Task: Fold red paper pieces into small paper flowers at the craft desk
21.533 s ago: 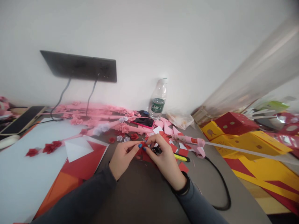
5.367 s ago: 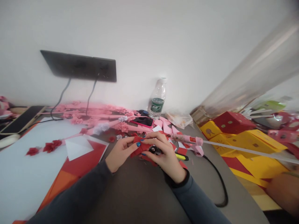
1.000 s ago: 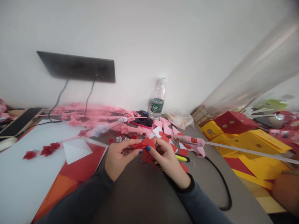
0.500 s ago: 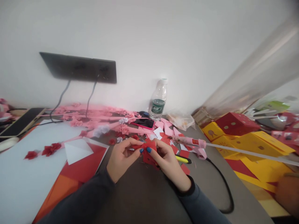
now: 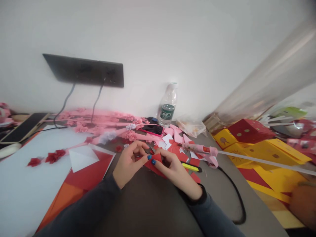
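Between both hands, over the middle of the table, is a small red paper piece, partly covered by the fingers. My left hand pinches its left side between thumb and fingers. From the right, my right hand grips the same paper, its thumb close to the left thumb. Just behind and right of the hands lie red paper scraps. A yellow utility knife rests beside the right hand. Farther right is a pink glue gun with a long white glue stick in its back.
A water bottle stands against the wall by a phone. Pink paper-flower branches lie at the back left. Red and white sheets are at left. Yellow boxes stand right. The glue gun's black cord curves along the table.
The red paper has turned between my fingers and shows a flatter, folded face now. My right thumb has shifted slightly left and down. The view has barely moved.
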Available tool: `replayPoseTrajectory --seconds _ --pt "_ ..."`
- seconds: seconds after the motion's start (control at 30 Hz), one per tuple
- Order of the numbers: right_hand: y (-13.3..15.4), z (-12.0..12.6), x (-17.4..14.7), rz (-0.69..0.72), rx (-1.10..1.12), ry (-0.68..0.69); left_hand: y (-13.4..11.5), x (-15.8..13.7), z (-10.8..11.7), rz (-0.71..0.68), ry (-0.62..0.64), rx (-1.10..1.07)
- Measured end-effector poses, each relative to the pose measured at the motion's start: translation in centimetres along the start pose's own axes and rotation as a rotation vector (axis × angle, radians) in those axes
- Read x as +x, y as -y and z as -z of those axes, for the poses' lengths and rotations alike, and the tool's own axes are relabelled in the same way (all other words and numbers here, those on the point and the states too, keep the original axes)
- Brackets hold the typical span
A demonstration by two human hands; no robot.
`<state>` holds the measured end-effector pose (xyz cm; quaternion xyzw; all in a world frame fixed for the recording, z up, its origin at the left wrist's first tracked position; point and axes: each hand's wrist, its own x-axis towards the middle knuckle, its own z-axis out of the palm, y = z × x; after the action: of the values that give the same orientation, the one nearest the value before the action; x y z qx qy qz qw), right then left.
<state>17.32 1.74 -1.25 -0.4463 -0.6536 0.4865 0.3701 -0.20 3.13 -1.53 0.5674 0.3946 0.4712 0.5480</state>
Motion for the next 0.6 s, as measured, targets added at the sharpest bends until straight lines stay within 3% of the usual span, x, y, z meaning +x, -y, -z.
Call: replayPoseTrajectory --seconds 0.3,0.5,0.6 --pt "-0.03 0.43 -0.04 -0.107 0.225 0.133 0.79 0.04 0.21 0.110 0.009 -0.116" --pt "-0.39 -0.10 0.09 -0.122 0.413 0.001 0.69 0.34 0.27 0.096 -0.086 -0.252" --pt "-0.66 -0.26 0.15 -0.088 0.421 -0.093 0.84 0.38 0.14 0.104 -0.019 -0.199"
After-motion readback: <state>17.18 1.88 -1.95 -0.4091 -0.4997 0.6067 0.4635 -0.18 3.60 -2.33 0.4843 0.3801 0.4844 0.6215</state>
